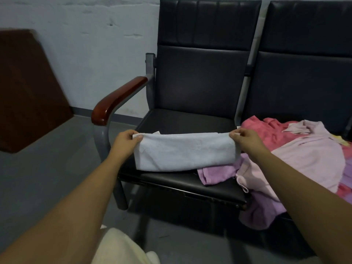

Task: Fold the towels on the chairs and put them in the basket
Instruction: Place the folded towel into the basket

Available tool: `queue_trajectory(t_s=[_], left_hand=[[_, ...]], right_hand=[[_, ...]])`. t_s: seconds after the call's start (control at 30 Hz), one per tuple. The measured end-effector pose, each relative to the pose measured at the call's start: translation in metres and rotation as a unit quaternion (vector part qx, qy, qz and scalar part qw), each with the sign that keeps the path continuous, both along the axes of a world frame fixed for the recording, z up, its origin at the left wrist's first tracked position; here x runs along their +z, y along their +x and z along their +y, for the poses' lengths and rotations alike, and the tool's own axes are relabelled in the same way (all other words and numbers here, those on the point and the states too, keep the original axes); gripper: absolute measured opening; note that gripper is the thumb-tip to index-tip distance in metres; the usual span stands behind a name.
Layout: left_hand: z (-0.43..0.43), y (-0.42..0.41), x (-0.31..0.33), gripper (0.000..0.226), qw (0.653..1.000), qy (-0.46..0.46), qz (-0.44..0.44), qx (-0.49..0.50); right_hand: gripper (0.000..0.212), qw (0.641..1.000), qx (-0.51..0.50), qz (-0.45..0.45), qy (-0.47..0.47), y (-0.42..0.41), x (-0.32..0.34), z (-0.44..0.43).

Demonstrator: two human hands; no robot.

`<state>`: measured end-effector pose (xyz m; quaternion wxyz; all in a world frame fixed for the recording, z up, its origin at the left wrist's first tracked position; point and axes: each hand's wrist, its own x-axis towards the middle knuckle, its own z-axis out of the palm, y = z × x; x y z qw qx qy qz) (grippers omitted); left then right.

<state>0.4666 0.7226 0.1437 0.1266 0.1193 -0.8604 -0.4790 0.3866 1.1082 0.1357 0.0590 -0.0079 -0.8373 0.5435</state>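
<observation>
Towels lie on two dark padded chairs that stand side by side against a pale wall (pixel 95 44). One white towel (pixel 184 155) is held up over the front of the left chair (pixel 182 119), doubled into a long band with its fold hanging down. Whether that fold touches the seat I cannot tell. Both hands grip this one towel. The left hand (pixel 126 139) pinches the upper left corner between thumb and curled fingers, and the right hand (pixel 245 139) pinches the upper right corner the same way. The top edge runs nearly level between them, and a small label sticks up behind it near the left hand.

The other towels are heaped on the right chair (pixel 304 82). I count three colours for certain. One coral towel (pixel 266 130) lies at the back. One pale pink towel (pixel 308 155) is spread over it. Lilac cloth (pixel 215 173) spills onto the left chair's seat, just under the white towel's right end. More lilac hangs off the seat front, though whether that is a second towel I cannot tell. A yellow scrap (pixel 342 142) peeps out at the far right edge.

The left chair has one wooden armrest (pixel 118 100) on a grey frame. One brown board (pixel 28 88) leans against the wall on the grey floor (pixel 47 178). A piece of cream cloth (pixel 122 248) shows at the bottom, below the left forearm.
</observation>
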Motion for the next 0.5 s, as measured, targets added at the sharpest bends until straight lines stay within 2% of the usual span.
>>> queue_trajectory(t_s=[0.17,0.37,0.43,0.5], left_hand=[[-0.002,-0.053,-0.005,0.023,0.997,-0.044,-0.032,0.054],[-0.009,-0.114,-0.023,0.026,0.989,-0.1,-0.036,0.098],[-0.007,-0.126,-0.033,0.034,0.989,-0.1,-0.055,0.097],[-0.005,-0.13,-0.044,0.047,0.987,-0.095,-0.106,0.08]], right_hand=[[0.014,0.997,-0.018,0.012,0.071,-0.053,-0.002,-0.02],[0.01,0.994,-0.04,-0.016,0.099,-0.127,-0.029,-0.035],[0.016,0.985,-0.042,-0.033,0.162,-0.137,-0.045,-0.039],[0.033,0.967,-0.053,-0.021,0.25,-0.138,-0.06,-0.047]])
